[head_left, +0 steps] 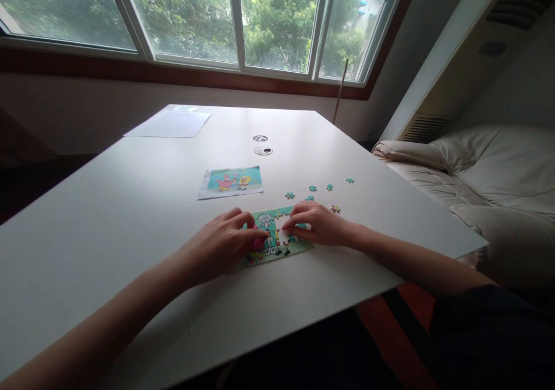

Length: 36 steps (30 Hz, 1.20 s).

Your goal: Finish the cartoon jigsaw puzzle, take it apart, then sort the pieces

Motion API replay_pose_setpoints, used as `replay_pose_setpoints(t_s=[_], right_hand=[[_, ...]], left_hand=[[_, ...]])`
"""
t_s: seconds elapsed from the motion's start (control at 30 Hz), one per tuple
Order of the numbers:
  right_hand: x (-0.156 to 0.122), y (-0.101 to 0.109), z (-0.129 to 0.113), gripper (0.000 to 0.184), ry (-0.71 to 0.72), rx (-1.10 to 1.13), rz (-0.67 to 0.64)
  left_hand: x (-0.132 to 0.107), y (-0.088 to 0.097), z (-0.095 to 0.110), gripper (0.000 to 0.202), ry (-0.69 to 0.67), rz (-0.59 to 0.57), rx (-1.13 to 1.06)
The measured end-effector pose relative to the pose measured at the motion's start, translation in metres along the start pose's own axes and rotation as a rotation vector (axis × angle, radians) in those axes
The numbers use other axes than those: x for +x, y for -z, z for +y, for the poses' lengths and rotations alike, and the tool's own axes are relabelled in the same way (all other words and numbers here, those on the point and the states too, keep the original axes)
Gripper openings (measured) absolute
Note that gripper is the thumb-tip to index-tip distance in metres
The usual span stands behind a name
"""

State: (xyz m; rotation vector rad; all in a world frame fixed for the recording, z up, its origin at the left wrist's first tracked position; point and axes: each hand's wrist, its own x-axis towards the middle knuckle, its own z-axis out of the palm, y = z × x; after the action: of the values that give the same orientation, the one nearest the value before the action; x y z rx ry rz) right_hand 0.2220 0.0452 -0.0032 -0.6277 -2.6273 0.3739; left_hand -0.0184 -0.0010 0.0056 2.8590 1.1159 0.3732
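Note:
A partly assembled jigsaw puzzle (pixel 269 245) with cartoon figures lies on the white table, with a pale gap right of its middle. My left hand (pixel 232 234) rests over the puzzle's left part, fingers curled and thumb reaching onto the picture, holding it. From the right, my right hand (pixel 318 222) reaches over the puzzle, thumb and fingertips drawn together at the gap. Whatever may be between those fingertips is too small to make out. Loose puzzle pieces, among them a teal piece (pixel 313 188) and a multicoloured piece (pixel 335 209), lie beyond my right hand.
Behind the puzzle lies a printed picture sheet (pixel 234 181) with similar cartoon figures. Farther back are two round stickers or discs (pixel 263 151) and white paper (pixel 169 124). The white table (pixel 130 216) ends near my body. A cream sofa (pixel 489 170) stands at the right.

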Motion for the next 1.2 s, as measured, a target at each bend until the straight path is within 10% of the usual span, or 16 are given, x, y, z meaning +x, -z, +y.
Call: replay_pose_setpoints(t_s=[0.37, 0.6, 1.2], right_hand=[[-0.017, 0.051, 0.056, 0.016, -0.227, -0.089, 0.082], [-0.033, 0.073, 0.080, 0.017, -0.356, -0.119, -0.129], [-0.028, 0.061, 0.066, 0.022, -0.203, 0.053, -0.285]], left_hand=[[-0.001, 0.001, -0.006, 0.026, -0.016, 0.009, 0.033], [-0.003, -0.002, -0.014, 0.024, -0.015, 0.047, 0.035], [-0.001, -0.006, -0.013, 0.024, -0.031, 0.037, 0.029]])
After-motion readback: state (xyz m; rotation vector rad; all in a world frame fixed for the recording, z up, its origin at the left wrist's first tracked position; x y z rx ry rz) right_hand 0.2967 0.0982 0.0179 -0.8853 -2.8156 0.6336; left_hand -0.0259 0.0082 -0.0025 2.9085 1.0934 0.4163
